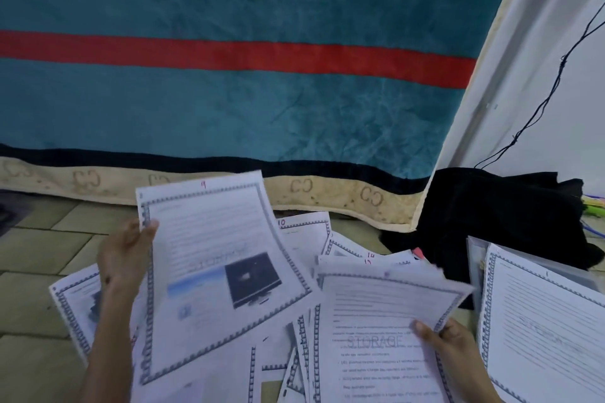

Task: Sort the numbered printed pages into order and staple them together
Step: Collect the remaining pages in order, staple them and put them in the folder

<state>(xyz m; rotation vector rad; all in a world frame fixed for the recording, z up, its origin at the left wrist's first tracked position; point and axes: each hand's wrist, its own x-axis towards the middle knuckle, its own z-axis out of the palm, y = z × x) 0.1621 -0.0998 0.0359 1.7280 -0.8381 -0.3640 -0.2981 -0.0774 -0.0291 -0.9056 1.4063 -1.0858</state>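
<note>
Bare tiled floor [49,239] shows at the left of the frame, between the blanket's beige hem [327,193] and the loose printed pages [294,366], and gives open room for hands. The lower middle is blocked by those overlapping pages, fanned from lower left to lower right. The teal blanket [229,108] fills the upper frame like a wall. At right, a black cloth heap [491,216] and a page stack [540,330] crowd the corner, with a thin black cable [553,85] hanging across the white wall [523,59].
</note>
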